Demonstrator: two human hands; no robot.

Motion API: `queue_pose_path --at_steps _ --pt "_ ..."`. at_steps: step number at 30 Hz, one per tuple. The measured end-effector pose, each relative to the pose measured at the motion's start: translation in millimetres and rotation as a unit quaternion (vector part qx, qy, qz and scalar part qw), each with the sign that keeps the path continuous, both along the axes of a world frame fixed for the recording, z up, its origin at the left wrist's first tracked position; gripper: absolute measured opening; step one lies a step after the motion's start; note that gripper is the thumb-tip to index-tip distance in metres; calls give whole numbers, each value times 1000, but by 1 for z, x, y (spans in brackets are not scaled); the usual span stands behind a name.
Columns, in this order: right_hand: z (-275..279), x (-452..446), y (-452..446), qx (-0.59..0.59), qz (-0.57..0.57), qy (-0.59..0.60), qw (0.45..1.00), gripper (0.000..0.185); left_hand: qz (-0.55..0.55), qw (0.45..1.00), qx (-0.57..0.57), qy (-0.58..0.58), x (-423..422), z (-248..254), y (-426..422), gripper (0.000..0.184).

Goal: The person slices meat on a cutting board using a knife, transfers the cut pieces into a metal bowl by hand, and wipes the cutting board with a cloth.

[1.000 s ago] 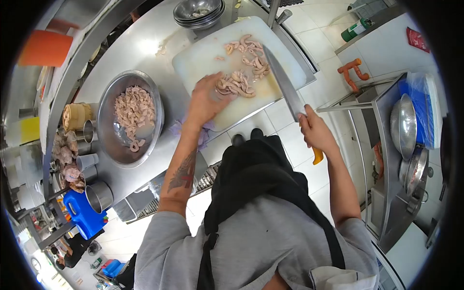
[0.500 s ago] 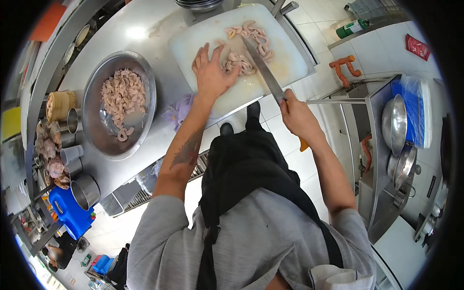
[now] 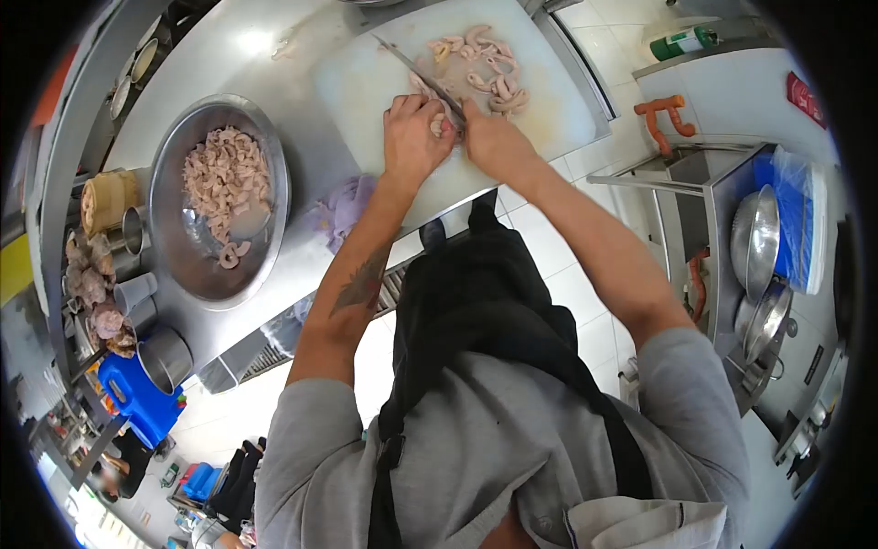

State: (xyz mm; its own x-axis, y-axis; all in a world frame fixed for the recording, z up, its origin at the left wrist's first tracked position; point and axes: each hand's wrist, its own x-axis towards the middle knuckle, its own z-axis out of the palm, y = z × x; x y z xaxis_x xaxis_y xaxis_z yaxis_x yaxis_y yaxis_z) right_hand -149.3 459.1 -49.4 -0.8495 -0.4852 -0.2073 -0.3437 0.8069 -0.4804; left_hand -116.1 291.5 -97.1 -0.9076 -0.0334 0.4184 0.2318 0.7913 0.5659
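On the white cutting board lie pale pink, tubular strips of meat that look like intestine. My left hand is closed, with curled fingers, on a piece of this meat near the board's front. My right hand grips a long kitchen knife, its handle hidden in the fist. The knife's blade points to the far left, crossing the board just beyond my left fingers. Both hands are close together. To the left, a metal bowl holds many cut pieces of the same meat.
A purple plastic bag lies at the counter's front edge beside the board. Metal pots and a steamer basket line the left. At right stands a metal rack with bowls. Another person is at far lower left.
My right hand has moved left with the knife, and its blade has swung leftward. My left hand's fingers have gone from spread to curled around meat. Some strips have shifted right on the board.
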Motion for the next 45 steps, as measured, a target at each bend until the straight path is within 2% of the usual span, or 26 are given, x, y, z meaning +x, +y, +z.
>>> queue_pose_path --at_steps 4,6,8,12,14,15,17,18,19,21,24,26,27,29,30,32,33,34,36,37,38,40,41,43,44,45 --pt "20 -12 -14 4 -2 17 1000 46 39 998 -42 -29 8 23 -9 18" --pt "43 -13 0 19 0 -96 995 39 72 995 -69 -31 21 33 -12 16" --pt "57 -6 24 1 -4 -74 997 36 133 989 47 -45 30 41 -26 13" --pt "92 31 65 -7 -66 -3 998 28 181 975 122 -36 55 63 -57 16" --pt "93 42 82 -37 -111 37 992 27 212 945 153 -198 60 82 -64 23" --pt "97 49 85 -39 -113 38 992 27 211 946 150 -197 58 87 -64 23" --pt "106 63 91 -59 -220 -114 967 26 199 936 152 -247 55 92 -56 29" --pt "96 69 98 -63 -223 -112 966 26 194 933 151 -263 53 92 -51 32" --pt "80 75 106 -82 -236 -117 961 25 159 981 14 -114 51 88 -40 45" --pt "66 85 119 -102 -246 -123 956 24 119 984 -127 39 44 84 -28 59" --pt "70 96 121 -107 -259 -148 948 23 -23 984 -167 -55 5 83 -24 73" --pt "81 102 121 -95 -233 -181 951 23 -138 976 -44 -161 -41 73 -30 65" --pt "83 106 123 -100 -234 -177 951 23 -139 977 -49 -157 -62 70 -33 65" --pt "85 118 133 -116 -185 -248 944 26 -109 970 -92 -199 -93 57 -38 58" --pt "82 124 141 -128 -191 -275 933 26 -106 971 -100 -189 -99 45 -39 58" --pt "90 139 142 -144 -224 -310 913 26 -43 976 -214 0 -108 13 -44 50" --pt "86 145 147 -149 -234 -316 907 25 -68 987 -119 -80 -110 10 -48 42" --pt "80 149 154 -152 -248 -326 900 25 -69 987 -123 -80 -102 23 -48 42" --pt "66 152 164 -180 -242 -342 890 25 -135 968 26 -210 -72 42 -44 36" --pt "60 159 170 -205 -237 -357 880 25 -142 973 65 -172 -56 42 -45 32" --pt "57 166 174 -200 -246 -368 874 25 -147 969 70 -187 -39 41 -51 32" --pt "50 166 175 -236 -234 -416 846 24 -4 954 268 -132 -21 45 -63 38" --pt "43 167 176 -241 -229 -425 842 25 -6 954 268 -135 -15 45 -60 38" --pt "33 165 167 -250 -231 -435 834 25 1 986 160 -45 3 44 -58 46" --pt "29 163 160 -260 -231 -443 826 25 5 986 161 -47 8 43 -54 46" --pt "27 161 151 -272 -231 -444 822 24 -34 994 98 -36 11 40 -43 50"
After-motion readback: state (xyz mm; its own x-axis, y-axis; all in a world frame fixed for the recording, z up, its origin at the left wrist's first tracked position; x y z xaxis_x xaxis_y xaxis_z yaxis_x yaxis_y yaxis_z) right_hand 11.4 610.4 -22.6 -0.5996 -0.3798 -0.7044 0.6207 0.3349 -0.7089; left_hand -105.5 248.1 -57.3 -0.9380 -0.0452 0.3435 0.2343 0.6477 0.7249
